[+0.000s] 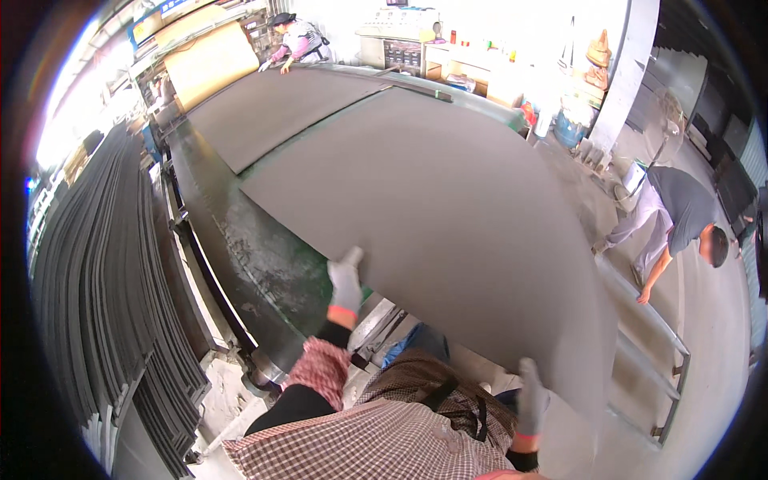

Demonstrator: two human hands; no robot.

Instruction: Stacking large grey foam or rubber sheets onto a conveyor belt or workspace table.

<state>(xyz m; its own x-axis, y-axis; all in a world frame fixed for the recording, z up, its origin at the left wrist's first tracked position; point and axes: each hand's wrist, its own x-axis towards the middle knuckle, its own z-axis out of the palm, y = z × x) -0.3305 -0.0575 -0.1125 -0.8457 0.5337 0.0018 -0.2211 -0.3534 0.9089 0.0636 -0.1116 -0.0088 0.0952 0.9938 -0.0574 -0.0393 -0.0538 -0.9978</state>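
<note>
A large, smooth grey sheet [432,200] stretches in front of me, its far part lying on the green belt table [256,240] and its near part reaching past the table's end. My left hand [346,282], in a pale glove with a red cuff, grips the left edge of this sheet, thumb on top. At the near edge, my right hand [531,404] also has hold of the sheet; its fingers are partly hidden. Farther along the table lies a second grey sheet [288,108], with a narrow gap between the two.
Tall dark sheets [104,256] stand packed on my left. One person [302,38] leans over the table's far end; another [684,208] bends beside a low metal frame [644,320] at right. A white post [632,72], a blue bucket [570,130] and a fan [669,120] stand beyond.
</note>
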